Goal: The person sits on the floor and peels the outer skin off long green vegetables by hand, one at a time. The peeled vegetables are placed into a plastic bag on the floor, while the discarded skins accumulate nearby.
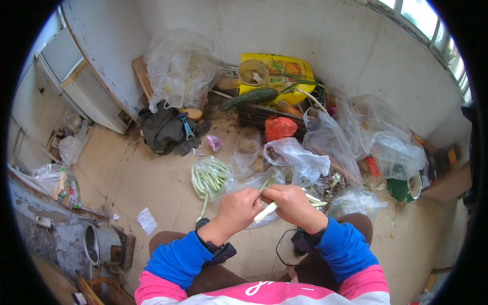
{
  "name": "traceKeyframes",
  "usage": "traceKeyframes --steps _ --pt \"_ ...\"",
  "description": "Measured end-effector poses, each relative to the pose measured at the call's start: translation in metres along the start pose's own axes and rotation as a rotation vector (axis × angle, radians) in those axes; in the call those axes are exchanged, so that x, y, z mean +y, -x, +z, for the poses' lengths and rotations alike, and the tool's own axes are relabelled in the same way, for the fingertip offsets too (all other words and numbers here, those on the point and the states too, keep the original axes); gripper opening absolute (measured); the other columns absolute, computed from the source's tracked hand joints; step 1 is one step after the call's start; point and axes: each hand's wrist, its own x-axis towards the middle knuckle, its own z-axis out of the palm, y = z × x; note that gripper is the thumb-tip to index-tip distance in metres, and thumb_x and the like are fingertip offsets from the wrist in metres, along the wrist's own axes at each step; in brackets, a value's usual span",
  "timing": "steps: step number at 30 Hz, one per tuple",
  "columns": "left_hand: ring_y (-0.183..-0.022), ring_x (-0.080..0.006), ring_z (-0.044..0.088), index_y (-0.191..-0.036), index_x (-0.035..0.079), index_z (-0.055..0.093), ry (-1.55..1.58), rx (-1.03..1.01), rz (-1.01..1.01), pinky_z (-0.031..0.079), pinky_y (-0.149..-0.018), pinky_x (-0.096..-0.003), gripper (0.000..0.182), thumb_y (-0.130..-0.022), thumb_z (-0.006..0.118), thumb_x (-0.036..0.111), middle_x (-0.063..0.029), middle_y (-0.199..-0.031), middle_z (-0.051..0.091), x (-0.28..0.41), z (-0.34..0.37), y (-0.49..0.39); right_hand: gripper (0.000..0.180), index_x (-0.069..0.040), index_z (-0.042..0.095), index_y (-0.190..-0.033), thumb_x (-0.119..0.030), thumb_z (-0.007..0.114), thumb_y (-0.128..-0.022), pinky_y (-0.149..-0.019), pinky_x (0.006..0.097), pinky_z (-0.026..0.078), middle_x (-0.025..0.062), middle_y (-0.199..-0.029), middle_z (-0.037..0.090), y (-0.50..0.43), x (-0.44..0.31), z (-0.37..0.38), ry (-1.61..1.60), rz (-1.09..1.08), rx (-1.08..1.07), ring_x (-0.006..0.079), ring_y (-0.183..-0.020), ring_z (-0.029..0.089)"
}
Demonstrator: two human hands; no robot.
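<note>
My left hand [241,206] and my right hand [291,202] meet in front of my knees, fingers pinched together. Between them is a green vegetable stalk [267,184], its tip rising past the fingertips. A thicker pale stalk [266,212] slants down from under my right hand, which closes around it. More whitish-green stalks [315,201] stick out on the right side of that hand. To the left, a clear plastic bag holds cut green stalks [210,175], and one long piece hangs out toward me. The exact grip of the fingertips is partly hidden.
A black crate [249,114] by the wall carries a dark green gourd [249,98] and a yellow bag [291,68]. Nearby lie a blue peeler [187,126], a red plastic bag [280,128], crumpled clear bags [299,156] and vegetable scraps [332,183]. A metal pot [100,244] is at left.
</note>
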Motion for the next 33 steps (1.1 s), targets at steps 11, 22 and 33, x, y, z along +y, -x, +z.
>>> traceKeyframes --steps 11,22,33 --pt "-0.070 -0.0363 0.060 -0.084 0.002 0.062 0.483 -0.046 -0.255 0.047 -0.061 -0.0411 0.019 -0.085 0.053 0.019 -0.0194 -0.077 0.060 -0.007 0.007 0.004 0.015 -0.007 0.059 -0.088 -0.004 0.063 -0.074 -0.059 0.0403 0.048 0.0120 -0.077 0.063 0.001 -0.007 0.005 -0.198 0.083 0.046 0.0357 -0.071 0.061" --pt "-0.068 -0.0322 0.060 -0.081 0.003 0.063 0.209 -0.415 -0.103 0.048 -0.063 -0.0384 0.023 -0.091 0.052 0.021 -0.0158 -0.072 0.061 -0.021 0.024 0.014 0.017 -0.006 0.059 -0.100 -0.021 0.050 -0.101 -0.060 0.0198 0.039 0.0005 -0.085 0.063 -0.006 0.042 -0.081 -0.629 0.528 0.663 0.0050 -0.066 0.045" --pt "-0.074 -0.0301 0.063 -0.104 0.009 0.065 0.216 -0.015 0.004 0.051 -0.063 -0.0374 0.020 -0.086 0.067 0.016 -0.0102 -0.090 0.064 0.005 0.006 -0.002 0.013 -0.009 0.055 -0.102 -0.018 0.060 -0.095 -0.062 0.0212 0.038 -0.0003 -0.081 0.063 0.000 0.022 -0.061 -0.916 0.557 -0.113 0.0059 -0.073 0.052"
